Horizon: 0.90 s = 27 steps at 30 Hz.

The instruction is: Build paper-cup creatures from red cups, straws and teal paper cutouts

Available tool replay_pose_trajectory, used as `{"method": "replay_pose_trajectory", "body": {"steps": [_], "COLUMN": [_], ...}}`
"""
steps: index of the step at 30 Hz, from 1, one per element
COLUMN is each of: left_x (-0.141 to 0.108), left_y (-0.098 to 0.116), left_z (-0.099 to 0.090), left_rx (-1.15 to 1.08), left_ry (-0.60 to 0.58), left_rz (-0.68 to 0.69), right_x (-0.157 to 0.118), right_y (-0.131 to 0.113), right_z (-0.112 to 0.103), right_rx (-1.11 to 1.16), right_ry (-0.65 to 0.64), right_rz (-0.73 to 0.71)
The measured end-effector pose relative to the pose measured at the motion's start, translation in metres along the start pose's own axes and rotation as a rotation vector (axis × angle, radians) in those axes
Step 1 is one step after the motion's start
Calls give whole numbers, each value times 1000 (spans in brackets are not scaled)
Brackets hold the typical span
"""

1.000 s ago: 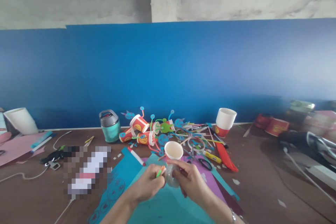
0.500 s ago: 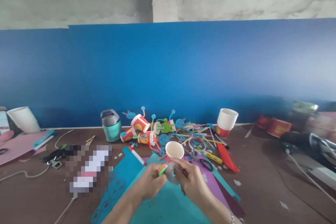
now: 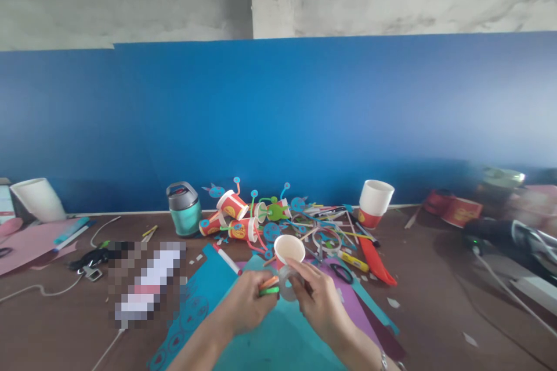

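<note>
My left hand (image 3: 253, 300) is closed on two short pieces, one orange and one green, which look like straws (image 3: 270, 290); their ends stick out toward the right. My right hand (image 3: 317, 295) grips a roll of clear tape (image 3: 287, 290) by its edge, with the roll's face turned toward me. The roll and the straw ends are close together; I cannot tell if they touch. Just behind the roll stands an open paper cup (image 3: 289, 248), white inside with a red outside. Under both hands lies a teal sheet of paper (image 3: 278, 339).
Decorated red paper cups (image 3: 243, 228) lie at the back beside a teal flask (image 3: 185, 214). To the right are black-handled scissors (image 3: 342, 272), a yellow glue tube (image 3: 355, 261), a red plastic bag (image 3: 378, 266) and stacked cups (image 3: 376, 200). A marker (image 3: 228, 259) lies left of the cup.
The roll of tape has turned so its centre hole shows, and the fingers of my right hand have shifted on it. The straw ends in my left hand now spread apart and show more.
</note>
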State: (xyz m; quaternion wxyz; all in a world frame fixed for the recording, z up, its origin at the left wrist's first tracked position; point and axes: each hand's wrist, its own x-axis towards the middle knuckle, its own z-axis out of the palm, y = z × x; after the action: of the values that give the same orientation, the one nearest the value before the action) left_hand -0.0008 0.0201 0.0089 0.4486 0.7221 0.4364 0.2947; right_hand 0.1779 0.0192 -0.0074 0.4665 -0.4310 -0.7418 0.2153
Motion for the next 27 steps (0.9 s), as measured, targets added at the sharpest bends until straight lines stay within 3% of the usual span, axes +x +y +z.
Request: {"method": "replay_pose_trajectory", "body": {"steps": [6,11,16,21,27], "left_x": [0,3,3,0,-4], "left_y": [3,-6,-9,-1,7], "left_z": [-4,2,4,-1,-8], "left_rx": [-47,-30,75,-47,-23], "left_ry": [-65,32,77,60,109], "left_rz": [-6,-3,39,-11,6], "right_x": [-1,-3,-2,-2,-1], "right_y": [5,4,2,5,7], "right_z": [0,-1,1,5,1], "right_rx": [-66,-12,121,286,160], "right_ry": [-50,-84,-93,-140,-63], "right_rz": [-100,-101,32,243,139]}}
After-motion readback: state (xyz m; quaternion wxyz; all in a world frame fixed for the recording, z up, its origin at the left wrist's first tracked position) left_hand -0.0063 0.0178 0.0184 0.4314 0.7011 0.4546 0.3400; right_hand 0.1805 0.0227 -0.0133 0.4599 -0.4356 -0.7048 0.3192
